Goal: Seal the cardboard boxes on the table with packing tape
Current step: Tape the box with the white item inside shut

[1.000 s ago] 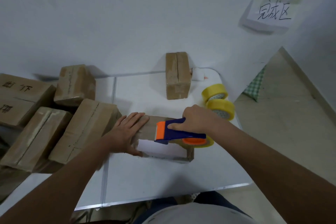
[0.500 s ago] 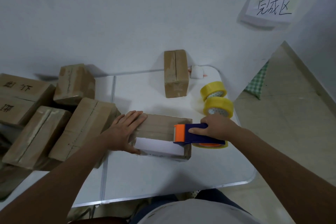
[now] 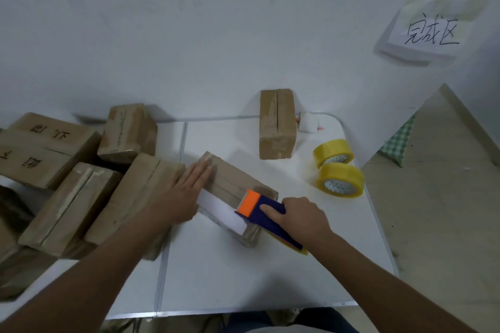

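we log the box under the hands [image 3: 230, 184] as brown cardboard with a plain white label [image 3: 220, 211] on its near side. the tape dispenser [image 3: 266, 213] is dark blue with a bright orange front plate and a yellow roll edge at its rear. two spare tape rolls [image 3: 339, 178] are translucent yellow, cores printed white with small dark marks. the stacked boxes at left [image 3: 65, 178] are tan, one with dark characters. the table [image 3: 243, 278] is white; the cloth on the floor [image 3: 397, 140] is green-and-white checked.
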